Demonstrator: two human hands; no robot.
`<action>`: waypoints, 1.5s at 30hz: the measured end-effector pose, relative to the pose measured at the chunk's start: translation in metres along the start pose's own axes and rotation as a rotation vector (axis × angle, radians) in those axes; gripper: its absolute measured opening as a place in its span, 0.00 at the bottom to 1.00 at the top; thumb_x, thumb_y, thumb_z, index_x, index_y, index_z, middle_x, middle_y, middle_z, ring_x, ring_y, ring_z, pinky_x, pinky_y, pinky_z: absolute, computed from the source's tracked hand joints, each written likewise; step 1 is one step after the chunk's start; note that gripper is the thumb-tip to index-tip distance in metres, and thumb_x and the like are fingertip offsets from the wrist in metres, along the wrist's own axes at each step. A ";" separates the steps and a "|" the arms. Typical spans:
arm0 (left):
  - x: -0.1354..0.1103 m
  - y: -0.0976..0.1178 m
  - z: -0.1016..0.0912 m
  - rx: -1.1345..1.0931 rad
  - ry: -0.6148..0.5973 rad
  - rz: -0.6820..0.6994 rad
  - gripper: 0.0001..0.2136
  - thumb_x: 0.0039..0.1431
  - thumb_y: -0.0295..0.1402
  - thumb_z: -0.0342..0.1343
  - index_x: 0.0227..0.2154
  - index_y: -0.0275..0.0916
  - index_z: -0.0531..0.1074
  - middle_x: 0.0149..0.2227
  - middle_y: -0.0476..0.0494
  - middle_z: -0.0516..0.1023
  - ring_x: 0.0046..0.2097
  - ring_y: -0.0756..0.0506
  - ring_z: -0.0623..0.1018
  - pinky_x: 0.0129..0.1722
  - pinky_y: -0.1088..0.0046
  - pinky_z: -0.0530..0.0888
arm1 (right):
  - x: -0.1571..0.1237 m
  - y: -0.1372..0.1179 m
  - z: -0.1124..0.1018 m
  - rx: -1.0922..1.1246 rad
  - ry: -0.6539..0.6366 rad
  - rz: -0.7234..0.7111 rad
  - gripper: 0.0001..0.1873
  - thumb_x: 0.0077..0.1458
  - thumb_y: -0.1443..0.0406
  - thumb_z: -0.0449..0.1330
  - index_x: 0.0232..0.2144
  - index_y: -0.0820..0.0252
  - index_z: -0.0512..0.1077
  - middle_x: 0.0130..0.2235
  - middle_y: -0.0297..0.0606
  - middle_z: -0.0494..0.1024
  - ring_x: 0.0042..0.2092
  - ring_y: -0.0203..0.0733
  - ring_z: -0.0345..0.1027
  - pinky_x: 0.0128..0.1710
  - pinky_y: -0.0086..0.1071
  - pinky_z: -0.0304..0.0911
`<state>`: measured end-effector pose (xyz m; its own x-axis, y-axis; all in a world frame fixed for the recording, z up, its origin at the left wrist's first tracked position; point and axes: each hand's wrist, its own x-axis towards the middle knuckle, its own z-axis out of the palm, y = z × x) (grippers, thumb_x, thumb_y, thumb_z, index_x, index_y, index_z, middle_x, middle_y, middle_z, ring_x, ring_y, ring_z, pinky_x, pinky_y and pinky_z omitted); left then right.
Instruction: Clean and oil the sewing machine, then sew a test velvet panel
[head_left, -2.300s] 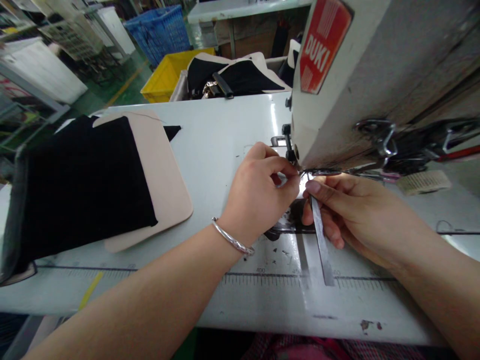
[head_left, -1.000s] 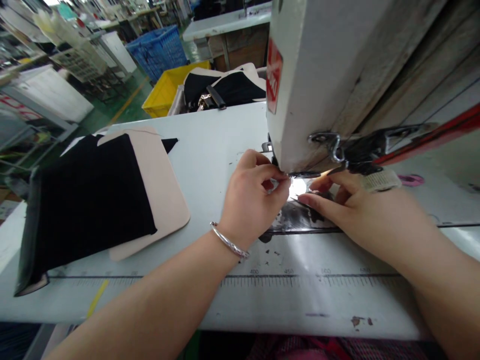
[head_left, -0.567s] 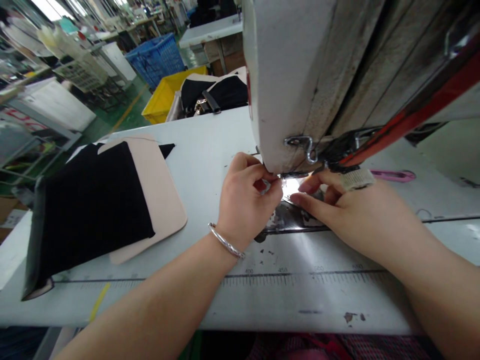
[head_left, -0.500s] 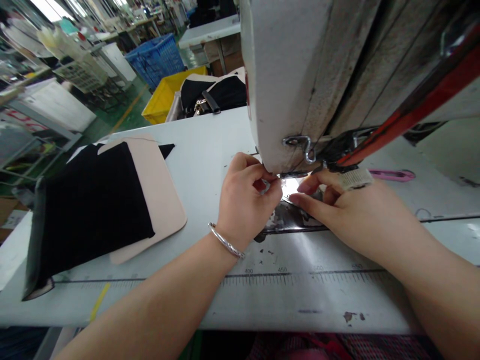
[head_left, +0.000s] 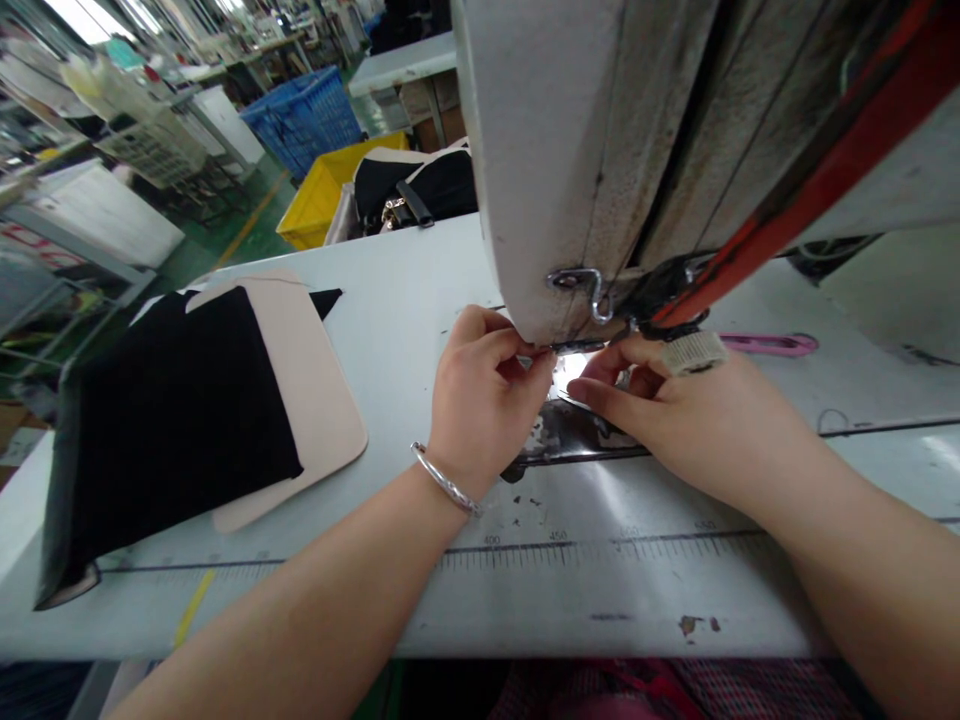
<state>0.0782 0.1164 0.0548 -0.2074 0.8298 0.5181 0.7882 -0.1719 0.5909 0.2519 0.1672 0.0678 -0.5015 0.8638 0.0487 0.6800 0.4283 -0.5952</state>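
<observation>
Under the head of a sewing machine [head_left: 555,180], my two hands work close together by the lit needle area. My left hand [head_left: 487,385], with a silver bangle at the wrist, is closed in a pinch left of the needle; whatever its fingertips hold is too small to make out. On the other side, my right hand [head_left: 637,385] has thumb and fingers closed just above the metal needle plate [head_left: 555,435]. A thin metal edge shows at its thumb tip, its kind unclear. A beige band [head_left: 694,353] wraps a finger of that hand.
Black fabric [head_left: 180,420] and a pale pink rounded panel [head_left: 315,370] lie on the table at left. Behind the machine rests a pink cutter [head_left: 772,345]. Beyond the far edge stand a yellow crate [head_left: 315,200] and a blue basket [head_left: 300,120].
The view has shifted slightly, so the machine appears a little further left. Both hands keep nearly the same closed pose by the needle.
</observation>
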 end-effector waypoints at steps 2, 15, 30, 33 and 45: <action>0.000 -0.001 0.000 0.012 -0.001 0.012 0.04 0.52 0.26 0.63 0.24 0.38 0.76 0.32 0.46 0.73 0.32 0.50 0.72 0.30 0.75 0.73 | 0.001 0.000 0.000 0.007 -0.006 0.001 0.15 0.57 0.50 0.59 0.30 0.53 0.72 0.29 0.33 0.74 0.29 0.37 0.65 0.29 0.32 0.52; 0.000 -0.001 0.001 -0.018 0.027 0.009 0.04 0.49 0.24 0.63 0.24 0.38 0.76 0.33 0.48 0.73 0.27 0.54 0.70 0.27 0.77 0.71 | 0.002 -0.001 0.002 0.034 -0.016 -0.015 0.13 0.57 0.52 0.59 0.28 0.53 0.72 0.26 0.33 0.73 0.27 0.36 0.62 0.28 0.33 0.51; 0.000 0.001 0.001 0.031 0.025 -0.003 0.04 0.48 0.25 0.64 0.23 0.36 0.75 0.31 0.49 0.72 0.26 0.55 0.69 0.27 0.79 0.70 | 0.002 -0.002 0.001 0.019 -0.016 0.017 0.13 0.56 0.53 0.59 0.29 0.55 0.73 0.25 0.32 0.73 0.26 0.33 0.61 0.27 0.30 0.50; 0.001 0.001 0.002 0.034 0.031 0.004 0.04 0.48 0.26 0.65 0.22 0.36 0.75 0.30 0.50 0.71 0.26 0.55 0.68 0.28 0.79 0.71 | 0.002 -0.002 0.003 0.015 -0.005 0.018 0.13 0.55 0.53 0.59 0.29 0.55 0.73 0.25 0.31 0.73 0.26 0.33 0.61 0.27 0.30 0.50; 0.001 0.002 0.002 0.060 0.022 -0.003 0.06 0.50 0.27 0.64 0.21 0.36 0.75 0.30 0.49 0.73 0.26 0.54 0.69 0.26 0.78 0.70 | 0.004 0.002 0.009 0.119 0.078 -0.008 0.09 0.54 0.58 0.60 0.29 0.56 0.73 0.25 0.31 0.75 0.26 0.34 0.63 0.25 0.30 0.50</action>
<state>0.0807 0.1178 0.0556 -0.2220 0.8185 0.5298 0.8205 -0.1368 0.5551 0.2460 0.1692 0.0597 -0.4608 0.8803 0.1132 0.6051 0.4049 -0.6855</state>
